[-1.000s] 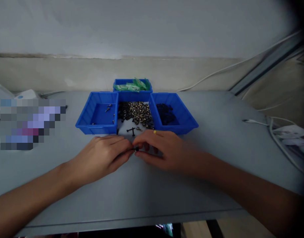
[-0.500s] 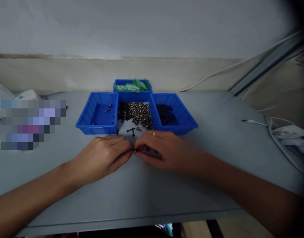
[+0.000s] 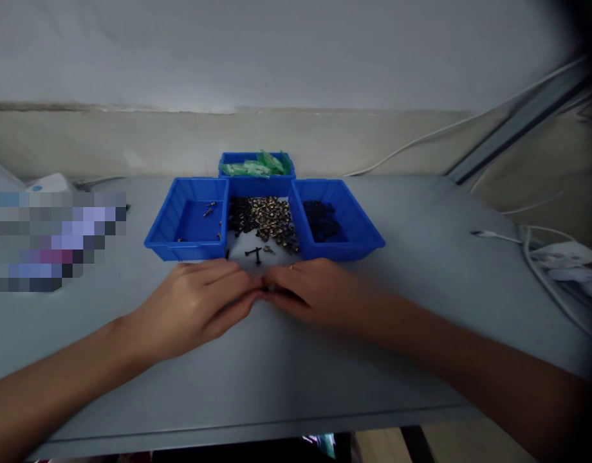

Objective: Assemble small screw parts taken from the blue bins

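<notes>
My left hand [image 3: 213,294] and my right hand [image 3: 308,288] meet fingertip to fingertip above the table, in front of the bins. Both are closed in a pinch on a small black screw [image 3: 266,290], mostly hidden by the fingers. A ring shows on the right hand. Just beyond the fingertips lie a couple of loose black screws [image 3: 254,253] and a metallic screw [image 3: 269,249]. Farther back is a heap of brass-coloured screws [image 3: 269,217], with dark screws [image 3: 240,215] on its left side.
Left of the heap stands a blue bin [image 3: 185,247] with several small screws. A right blue bin [image 3: 354,246] holds dark parts. Behind, another blue bin [image 3: 260,186] holds green plastic bags [image 3: 257,166]. White cables [image 3: 532,257] lie at the right; the table's front edge [image 3: 257,424] is near.
The right fingers have drawn in and closed more around the small piece at the left fingertips. The left hand keeps nearly the same place. The view has shifted slightly.
</notes>
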The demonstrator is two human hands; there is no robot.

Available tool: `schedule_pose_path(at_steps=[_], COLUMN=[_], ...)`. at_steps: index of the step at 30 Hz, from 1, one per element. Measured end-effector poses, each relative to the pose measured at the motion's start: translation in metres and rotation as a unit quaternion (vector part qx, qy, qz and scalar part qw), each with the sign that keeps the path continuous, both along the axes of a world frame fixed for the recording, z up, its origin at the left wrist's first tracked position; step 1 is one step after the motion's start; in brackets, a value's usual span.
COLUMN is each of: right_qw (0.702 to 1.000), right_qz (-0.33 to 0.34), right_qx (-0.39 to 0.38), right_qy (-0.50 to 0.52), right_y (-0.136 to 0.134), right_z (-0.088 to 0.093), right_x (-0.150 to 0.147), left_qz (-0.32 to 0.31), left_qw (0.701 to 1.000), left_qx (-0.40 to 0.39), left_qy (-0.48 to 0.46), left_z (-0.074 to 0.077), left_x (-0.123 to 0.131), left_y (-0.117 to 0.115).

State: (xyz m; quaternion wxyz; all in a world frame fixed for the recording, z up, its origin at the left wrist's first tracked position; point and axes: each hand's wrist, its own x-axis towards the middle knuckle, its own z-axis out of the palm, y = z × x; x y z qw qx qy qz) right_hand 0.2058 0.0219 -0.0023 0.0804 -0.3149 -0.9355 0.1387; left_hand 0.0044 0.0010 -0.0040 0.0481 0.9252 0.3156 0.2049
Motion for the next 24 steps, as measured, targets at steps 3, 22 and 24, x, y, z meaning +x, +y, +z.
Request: schedule_pose_path(at_steps=[3,22,24], right_qw=[1.0,0.996,0.995], right_qz=[0.019,0.002,0.014], right_qx=[0.003,-0.046,-0.055], right_qy=[-0.008,0.078,0.078], right_y=[-0.0018,-0.0025,-0.003], right_z=[-0.0005,0.0061,0.0062], right_x=[-0.0019,0.0022,0.0016], left_qz=[-0.064,0.021,0.004], left_qw=[0.998,0.996,0.996], left_qx=[0.019,-0.02,-0.011], left_qy=[0.006,0.079,0.083], left_z=[-0.0005,-0.0019,-0.0023], left_x=[-0.0001,0.0025,0.0024], left_y=[-0.0027,0.0045,0.0053])
